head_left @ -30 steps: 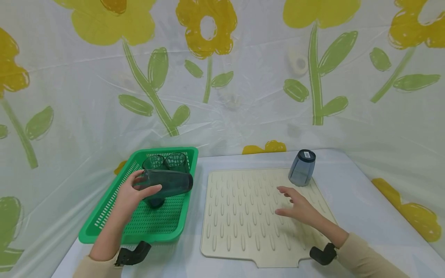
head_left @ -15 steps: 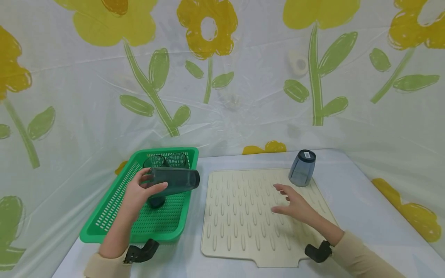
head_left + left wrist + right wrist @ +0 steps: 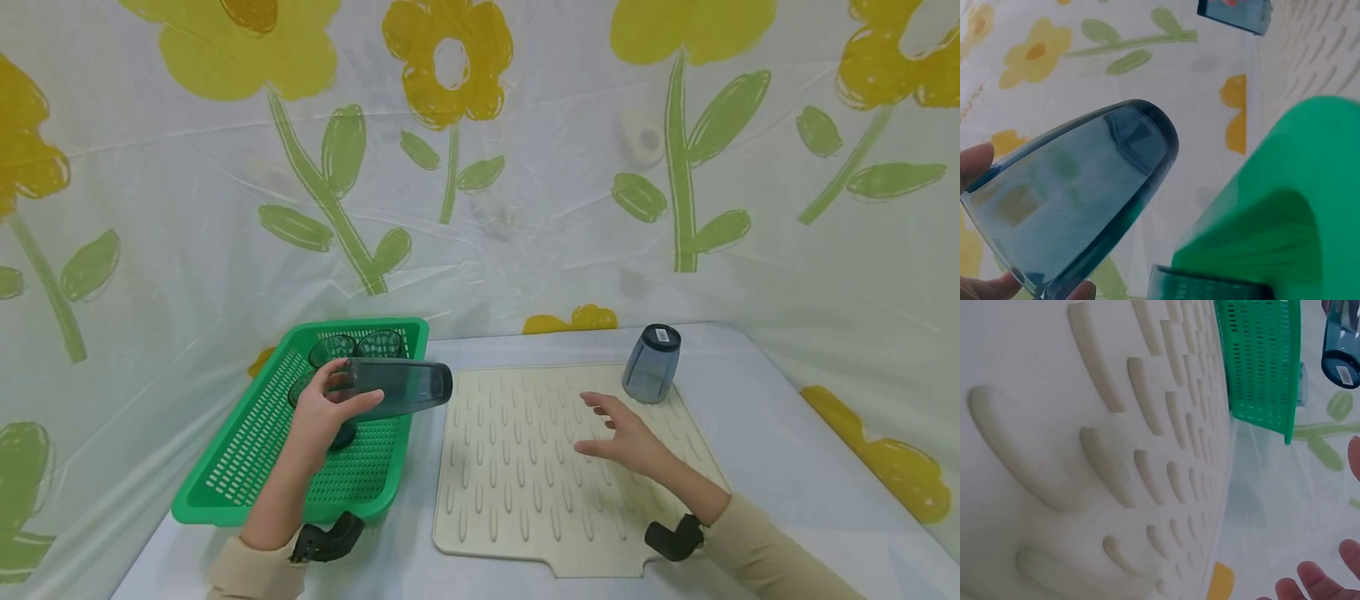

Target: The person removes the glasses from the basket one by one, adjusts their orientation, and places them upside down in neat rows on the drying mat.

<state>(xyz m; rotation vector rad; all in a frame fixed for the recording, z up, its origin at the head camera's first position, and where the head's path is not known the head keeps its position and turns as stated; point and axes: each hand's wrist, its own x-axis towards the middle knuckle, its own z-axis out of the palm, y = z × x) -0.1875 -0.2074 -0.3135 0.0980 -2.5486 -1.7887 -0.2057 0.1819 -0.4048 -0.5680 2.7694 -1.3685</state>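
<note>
A dark blue-grey drinking glass [image 3: 401, 387] lies sideways in my left hand [image 3: 318, 421], which grips it near the rim with fingers and thumb. Its thick base points right, over the right edge of the green basket [image 3: 292, 492]. In the left wrist view the same glass [image 3: 1079, 194] fills the middle, fingertips at its mouth end. My right hand [image 3: 626, 437] hovers over the cream ridged mat [image 3: 510, 500], thumb and fingers apart with nothing between them. A second glass [image 3: 651, 367] stands upside down at the mat's back right corner.
More glasses [image 3: 380, 343] sit inside the basket toward its back, partly covered by my left hand and the held glass. The white table [image 3: 795, 467] runs along the right side. Behind it hangs a flower-printed cloth [image 3: 555, 208].
My left hand has carried the glass right, from above the basket to its right edge. My right hand has shifted slightly left over the mat, still holding nothing.
</note>
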